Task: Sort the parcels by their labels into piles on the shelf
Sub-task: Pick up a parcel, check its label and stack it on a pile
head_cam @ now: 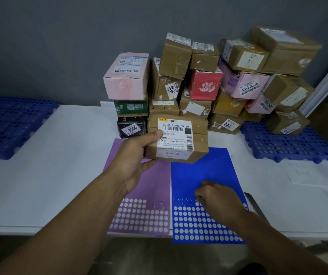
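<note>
Above the purple sheet (pixel 139 187), my left hand (pixel 137 155) clamps the brown parcel (pixel 179 139), label up so "3-3" reads (pile key, I'd guess). Right hand (pixel 216 197) curls, fingertips pinching at the blue sticker sheet (pixel 216 167).

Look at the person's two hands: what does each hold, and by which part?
The left hand grips a brown cardboard parcel by its left edge, thumb on the label. The right hand holds nothing clearly; its fingertips press the blue sticker sheet.
</note>
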